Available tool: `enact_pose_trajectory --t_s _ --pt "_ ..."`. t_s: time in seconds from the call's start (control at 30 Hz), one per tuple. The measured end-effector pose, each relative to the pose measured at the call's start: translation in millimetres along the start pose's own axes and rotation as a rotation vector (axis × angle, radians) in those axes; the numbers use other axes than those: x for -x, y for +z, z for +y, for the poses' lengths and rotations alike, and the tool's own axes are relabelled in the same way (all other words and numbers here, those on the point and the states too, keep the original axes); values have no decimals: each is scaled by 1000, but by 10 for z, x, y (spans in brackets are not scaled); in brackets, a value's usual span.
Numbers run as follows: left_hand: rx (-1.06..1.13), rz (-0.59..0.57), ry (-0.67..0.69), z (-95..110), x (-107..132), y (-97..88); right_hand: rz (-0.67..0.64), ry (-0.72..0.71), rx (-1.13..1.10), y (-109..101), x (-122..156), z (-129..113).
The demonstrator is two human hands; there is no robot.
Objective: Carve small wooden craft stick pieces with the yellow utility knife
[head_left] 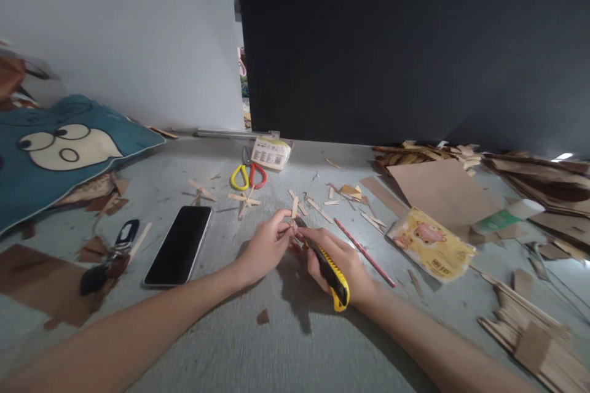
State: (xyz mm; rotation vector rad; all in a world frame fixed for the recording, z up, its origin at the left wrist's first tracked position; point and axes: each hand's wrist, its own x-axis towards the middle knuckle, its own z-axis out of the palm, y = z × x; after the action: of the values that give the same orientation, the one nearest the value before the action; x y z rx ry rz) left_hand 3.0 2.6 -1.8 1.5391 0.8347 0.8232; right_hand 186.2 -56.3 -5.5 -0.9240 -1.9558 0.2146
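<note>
In the middle of the head view, my left hand (267,244) pinches a small wooden stick (294,206) that points upward from the fingertips. My right hand (338,261) is wrapped round a yellow and black utility knife (330,273). The knife's front end meets the stick at my left fingertips; the blade itself is hard to make out. Just beyond my hands lie cut wooden strips (319,210) and a crossed stick piece (244,199). A red patterned pencil (365,252) rests beside my right hand.
Scissors with yellow and red handles (249,176) lie near a small white packet (271,153). A phone (179,247) and keys (110,258) are at left, by a blue cushion (69,150). At right are a yellow packet (431,244), a glue stick (507,217) and cardboard (440,190).
</note>
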Motion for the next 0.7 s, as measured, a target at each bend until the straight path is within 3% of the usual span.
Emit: enact_pose_trajectory --t_s 0.37,0.7 --pt "3 -17 13 -12 -10 8 -17 -25 91 45 -13 -12" --pt "-94 -31 43 -29 -3 7 -22 67 0 37 -36 -106"
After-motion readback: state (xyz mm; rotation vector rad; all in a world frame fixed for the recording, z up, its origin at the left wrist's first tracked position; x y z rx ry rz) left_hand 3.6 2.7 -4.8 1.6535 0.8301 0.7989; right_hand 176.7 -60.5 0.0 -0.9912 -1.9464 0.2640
